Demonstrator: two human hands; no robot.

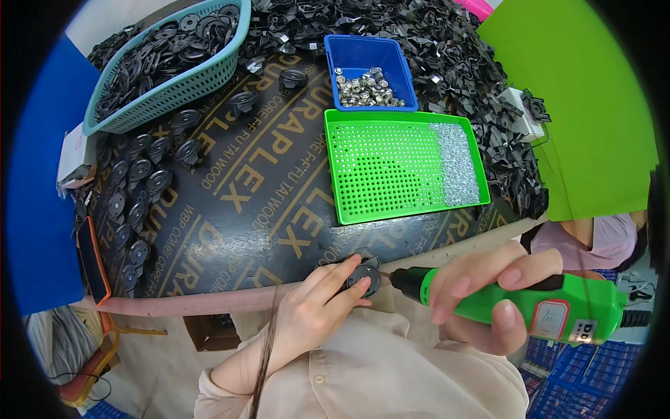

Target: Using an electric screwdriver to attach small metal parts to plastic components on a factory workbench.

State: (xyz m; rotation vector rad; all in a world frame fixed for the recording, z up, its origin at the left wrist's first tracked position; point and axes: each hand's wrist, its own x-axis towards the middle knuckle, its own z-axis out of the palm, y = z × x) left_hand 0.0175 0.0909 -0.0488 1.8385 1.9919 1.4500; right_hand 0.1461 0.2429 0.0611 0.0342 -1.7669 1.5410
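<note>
At the table's near edge, my left hand (317,304) has its fingers closed on a round black plastic part (363,280). Wrapped around a green electric screwdriver (516,302) is my right hand (488,293). The tool lies nearly level, its dark tip pointing left at the side of the black part. Whether the tip touches the part I cannot tell. Beyond my hands, a green perforated tray (391,215) holds many small silvery screws (457,164) along its right side. Behind that tray, a blue bin (370,52) contains small round metal pieces (366,89).
A teal basket (202,80) of black discs stands at the far left. Rows of black assemblies (139,169) cover the table's left side. Loose black parts (447,59) pile up at the back and right. A phone (93,260) lies at the left edge. Another person (593,241) sits at right.
</note>
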